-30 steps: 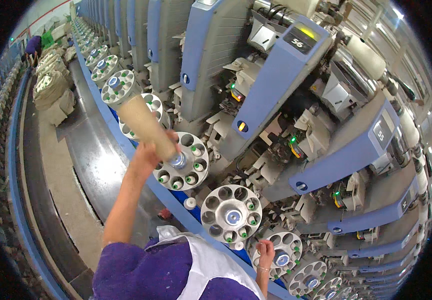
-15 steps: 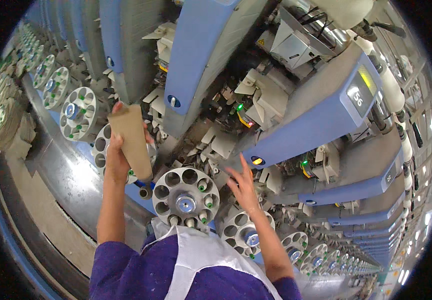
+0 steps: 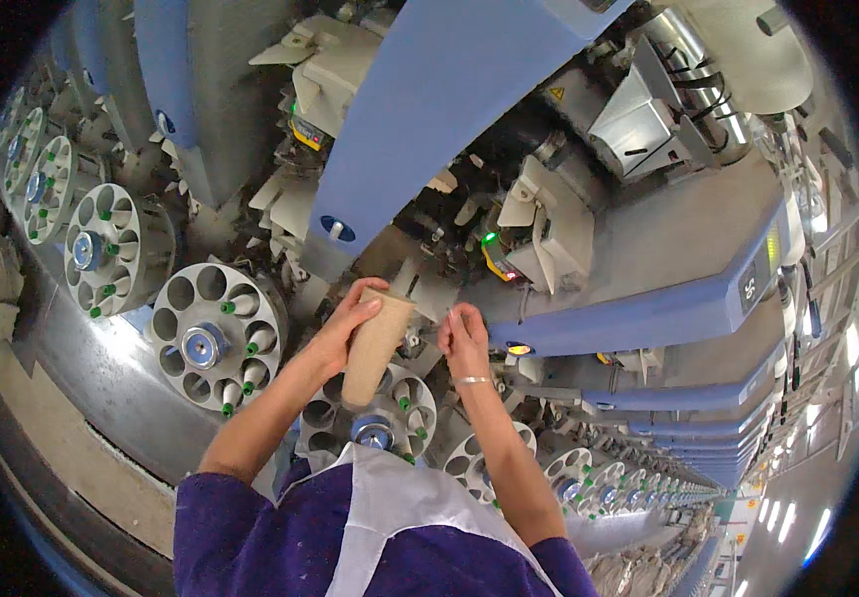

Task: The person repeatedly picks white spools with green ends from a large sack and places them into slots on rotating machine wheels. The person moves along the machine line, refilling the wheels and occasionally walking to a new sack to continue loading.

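Observation:
A bare tan paper cone [image 3: 380,348] is in my left hand [image 3: 346,323], with the fingers wrapped round its upper left side. Its wider end points up and its narrower end down, over a round bobbin magazine [image 3: 423,390] in front of my apron. To the right of the cone, apart from it, my right hand [image 3: 465,340] is raised with thumb and fingers pinched together. Whether a thread lies in that pinch is too small to tell. Several pale bobbins with green tips stand in the magazine's pockets.
A grey winding machine with blue panels [image 3: 449,109] rises ahead. Another bobbin magazine [image 3: 183,291] stands at left, and more line both sides. Right of my right hand juts a blue panel edge [image 3: 628,323]. A metal ledge [image 3: 101,338] runs along the left.
My left hand has brought the cone rightward, closer to my right hand. My right hand, fingers spread before, has closed into a pinch. The view has shifted along the machine.

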A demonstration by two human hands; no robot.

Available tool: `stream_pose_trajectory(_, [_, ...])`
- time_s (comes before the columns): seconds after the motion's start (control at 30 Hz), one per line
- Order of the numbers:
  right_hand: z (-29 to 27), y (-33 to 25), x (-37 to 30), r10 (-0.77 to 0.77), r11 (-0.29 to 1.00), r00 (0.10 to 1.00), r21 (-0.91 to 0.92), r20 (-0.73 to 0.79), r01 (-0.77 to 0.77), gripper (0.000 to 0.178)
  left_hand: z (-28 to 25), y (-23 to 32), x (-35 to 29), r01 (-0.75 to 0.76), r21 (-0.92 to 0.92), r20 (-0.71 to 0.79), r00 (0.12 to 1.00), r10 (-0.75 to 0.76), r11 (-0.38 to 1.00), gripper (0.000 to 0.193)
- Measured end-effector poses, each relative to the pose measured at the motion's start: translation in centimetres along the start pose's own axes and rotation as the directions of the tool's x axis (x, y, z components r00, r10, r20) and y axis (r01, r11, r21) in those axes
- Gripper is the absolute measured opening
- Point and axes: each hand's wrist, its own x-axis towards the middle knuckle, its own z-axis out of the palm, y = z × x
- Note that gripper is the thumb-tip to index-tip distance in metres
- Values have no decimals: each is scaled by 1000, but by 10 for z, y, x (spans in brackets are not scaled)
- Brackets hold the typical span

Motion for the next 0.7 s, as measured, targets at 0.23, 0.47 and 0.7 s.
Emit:
stream_pose_trajectory(0.23, [-8,-18,14,-533,472,796,-681,285,560,24,27,-25,7,120,-61,138,984,-111,991,54])
stream_pose_trajectory(0.47, [47,-36,55,-39,999,996,-12,76,40,39,35,-29,-50,106,268,395,895,-209,958,69])
stream_pose_trajectory(0.7, [-38,20,-51,145,976,983,-144,-115,-161,17,31,-42,-9,84,-25,-111,990,-86,996,48])
